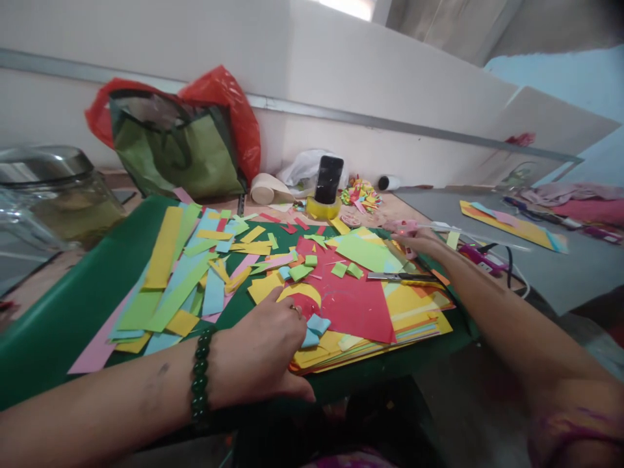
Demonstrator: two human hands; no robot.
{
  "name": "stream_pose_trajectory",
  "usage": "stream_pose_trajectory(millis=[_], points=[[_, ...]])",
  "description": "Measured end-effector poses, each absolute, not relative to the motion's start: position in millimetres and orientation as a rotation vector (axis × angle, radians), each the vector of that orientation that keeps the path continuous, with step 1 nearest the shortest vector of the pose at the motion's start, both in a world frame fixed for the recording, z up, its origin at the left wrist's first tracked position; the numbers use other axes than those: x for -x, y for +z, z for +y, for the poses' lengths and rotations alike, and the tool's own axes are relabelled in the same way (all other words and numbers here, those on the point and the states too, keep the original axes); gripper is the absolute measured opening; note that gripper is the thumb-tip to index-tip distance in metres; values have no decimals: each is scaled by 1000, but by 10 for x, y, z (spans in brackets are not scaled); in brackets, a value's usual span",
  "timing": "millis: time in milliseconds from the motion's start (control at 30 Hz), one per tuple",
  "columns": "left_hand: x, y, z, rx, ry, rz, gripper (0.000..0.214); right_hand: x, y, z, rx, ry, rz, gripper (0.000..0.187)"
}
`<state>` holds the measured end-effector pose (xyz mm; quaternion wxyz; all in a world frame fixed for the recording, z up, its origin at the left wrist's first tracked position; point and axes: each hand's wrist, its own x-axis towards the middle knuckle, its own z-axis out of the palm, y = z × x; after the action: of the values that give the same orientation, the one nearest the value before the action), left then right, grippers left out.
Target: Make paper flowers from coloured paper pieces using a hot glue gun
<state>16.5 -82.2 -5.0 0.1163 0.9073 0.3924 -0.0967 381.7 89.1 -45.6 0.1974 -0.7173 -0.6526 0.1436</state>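
Note:
My left hand [260, 348], with a dark green bead bracelet [199, 380] on the wrist, rests on the near edge of a stack of coloured paper sheets [414, 318], its fingers curled over a light blue paper piece [314, 328] on a red sheet [355, 302]. Far across the table, my right hand [419, 242] reaches to a pink glue gun [404, 227] and closes round its handle. Scissors [400, 277] lie on the paper just near that hand. Many cut strips and squares of paper [195, 273] litter a green sheet [58, 312].
A phone [328, 180] stands upright in a yellow tape roll [322, 209]. Behind stand a red and green bag [180, 143], a glass jar [53, 195] at left and a paper roll [266, 188]. A second glue gun [480, 257] with cable lies on a grey board [560, 266].

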Motion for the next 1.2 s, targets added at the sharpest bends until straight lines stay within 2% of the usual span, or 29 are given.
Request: stream_pose_trajectory(millis=[67,167,233,400,533,633,833,967,1200], points=[[-160,-58,-816,-2679,-242,1132,57,-3859,-362,830,2113,343,-1892,48],[-153,-67,-814,-2705,-192,1101,58,-3855,-202,623,2347,80,-1977,53],[-154,-68,-816,-2716,-225,1092,57,-3741,-120,427,2312,-30,-2058,51],[-157,-101,-823,-2800,-257,1075,57,-3076,-40,64,1670,159,-2493,30],[-144,-181,-823,-2878,-209,1062,62,-2486,-31,33,1198,198,-2653,25],[-135,-229,-824,-2889,-89,1064,65,-2079,-47,46,1047,160,-2719,21],[-139,-196,-838,-2877,-191,1081,64,-1437,-183,167,1221,-39,-2863,36],[-149,-170,-842,-2896,-122,1054,62,-1314,-219,300,1306,-69,-2924,34],[-174,-124,-842,-2850,-251,1090,62,-1462,-106,317,1421,55,-2854,31]])
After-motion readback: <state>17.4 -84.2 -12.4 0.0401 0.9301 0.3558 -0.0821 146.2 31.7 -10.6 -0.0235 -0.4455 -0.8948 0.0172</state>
